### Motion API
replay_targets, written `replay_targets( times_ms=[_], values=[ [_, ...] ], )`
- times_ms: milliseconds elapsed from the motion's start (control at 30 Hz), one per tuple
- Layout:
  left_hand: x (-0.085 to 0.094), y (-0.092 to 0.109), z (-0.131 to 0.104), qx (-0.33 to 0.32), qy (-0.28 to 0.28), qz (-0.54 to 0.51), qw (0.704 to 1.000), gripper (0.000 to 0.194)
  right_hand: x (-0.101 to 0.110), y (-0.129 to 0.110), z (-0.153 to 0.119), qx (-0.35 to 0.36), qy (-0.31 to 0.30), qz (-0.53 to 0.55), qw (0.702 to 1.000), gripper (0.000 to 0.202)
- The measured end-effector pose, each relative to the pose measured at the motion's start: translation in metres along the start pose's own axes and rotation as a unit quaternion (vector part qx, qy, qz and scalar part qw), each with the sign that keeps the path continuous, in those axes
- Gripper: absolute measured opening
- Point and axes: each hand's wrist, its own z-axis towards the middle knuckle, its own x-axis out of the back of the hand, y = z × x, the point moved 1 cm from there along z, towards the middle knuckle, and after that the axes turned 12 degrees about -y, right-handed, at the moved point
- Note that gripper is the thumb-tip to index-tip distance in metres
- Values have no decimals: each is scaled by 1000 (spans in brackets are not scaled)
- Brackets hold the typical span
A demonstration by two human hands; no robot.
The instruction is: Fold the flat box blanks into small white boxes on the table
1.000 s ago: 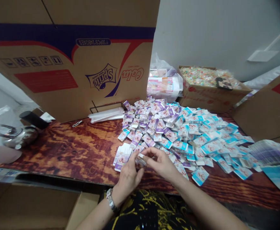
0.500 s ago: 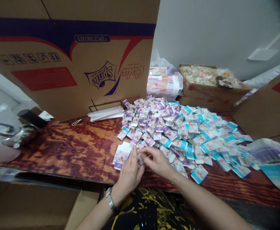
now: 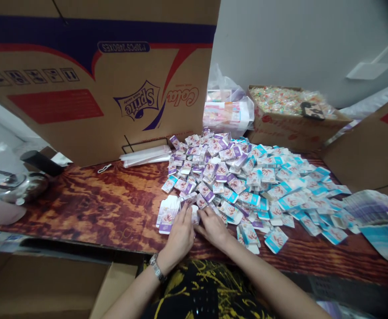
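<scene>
My left hand [image 3: 181, 230], with a metal watch [image 3: 157, 267] on its wrist, is low over the table beside flat purple-and-white cartons [image 3: 165, 219]. Its fingers are bent around a small white-and-purple box [image 3: 194, 214], partly hidden by the hand. Close on the right, my right hand [image 3: 213, 227] has curled fingers at the near edge of the heap; what they hold, if anything, is hidden. Small purple boxes [image 3: 222, 172] and blue boxes [image 3: 291, 201] are piled beyond and to the right of both hands.
A tall cardboard carton [image 3: 94, 106] stands behind on the left. An open box of wrapped candies [image 3: 280, 99] is at the back right. Steel kettle [image 3: 27, 186] at far left; fanned blue and purple sheets [image 3: 385, 243] at far right; plastic strips [image 3: 145, 156] by the carton.
Both hands have lowered toward the table and now lie flatter, with the right fingers farther from the left fingertips. A blue box near the right forearm has shifted slightly.
</scene>
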Motion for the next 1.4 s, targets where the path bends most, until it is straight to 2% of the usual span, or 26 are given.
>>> replay_targets(
  times_ms=[67,167,267,333,433,533,633,733,800,900,1033,1133,1200,1267,1400],
  values=[
    [-3,-5,2,-7,-15,-4,1000,53,-4,-3,1,-22,-14,-37,999,34],
    [-9,-9,-1,-9,-32,-11,999,58,-7,-4,2,-34,2,-34,999,30],
    [-14,-7,-9,-3,-22,-16,1000,68,-6,0,0,-34,58,41,997,14],
    [-15,-3,-11,1,-14,-14,1000,76,-2,0,-2,-21,106,124,986,13],
    [-8,4,-10,18,8,6,1000,76,8,-4,-7,27,150,232,961,16],
    [5,11,-6,33,41,14,998,63,21,-11,-15,98,150,284,942,17],
    [17,15,-4,54,77,-4,996,46,33,-15,-25,153,186,274,931,18],
    [26,19,-5,49,115,-23,992,49,39,-17,-33,199,230,203,931,25],
    [28,22,-7,19,133,-34,990,54,40,-18,-36,219,213,192,932,21],
    [29,23,-10,-20,142,-44,989,50,43,-19,-38,219,147,277,924,19],
    [28,20,-11,-43,135,-43,989,42,50,-21,-36,176,110,455,866,26],
    [28,19,-10,-63,126,-27,990,41,55,-22,-31,133,82,532,833,25],
    [28,20,-10,-58,120,-18,991,42,57,-22,-28,125,50,534,834,22],
    [29,21,-10,-35,112,-16,993,47,58,-22,-26,116,50,504,854,19],
    [32,25,-9,-10,82,3,997,60,62,-29,-32,132,144,338,920,15]
  ],
)
